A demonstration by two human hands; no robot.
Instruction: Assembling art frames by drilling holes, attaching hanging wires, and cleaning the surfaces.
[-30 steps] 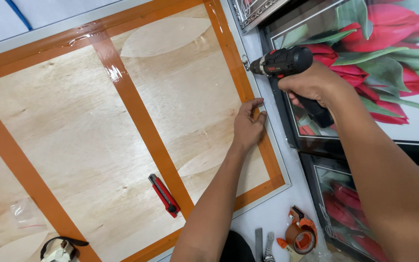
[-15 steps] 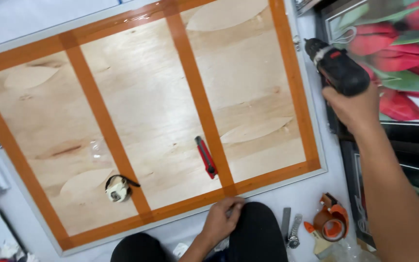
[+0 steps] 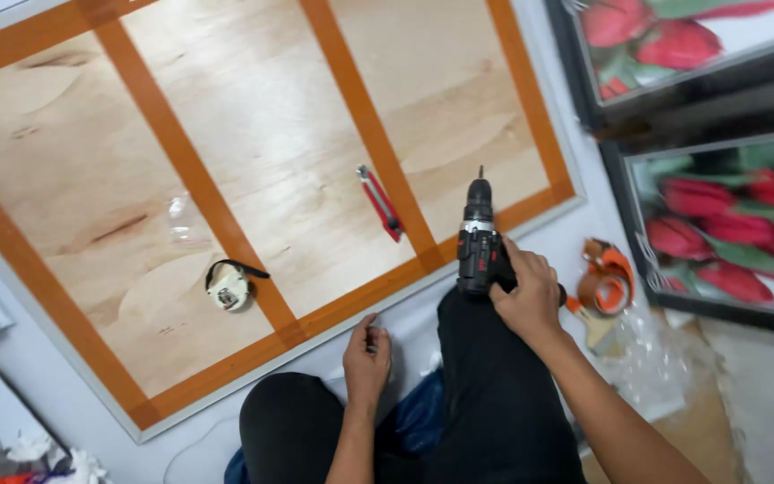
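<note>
The drill (image 3: 479,240) is gripped firmly in the right hand (image 3: 525,296), bit aimed at the frame (image 3: 365,296); the left hand (image 3: 366,358), loosely curled and empty, is rested at its near edge.

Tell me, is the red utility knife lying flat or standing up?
Lying flat: the red utility knife rests lengthwise on the plywood panel.

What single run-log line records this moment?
right hand: holds drill | left hand: on frame edge | knife, tape measure: on panel
</note>
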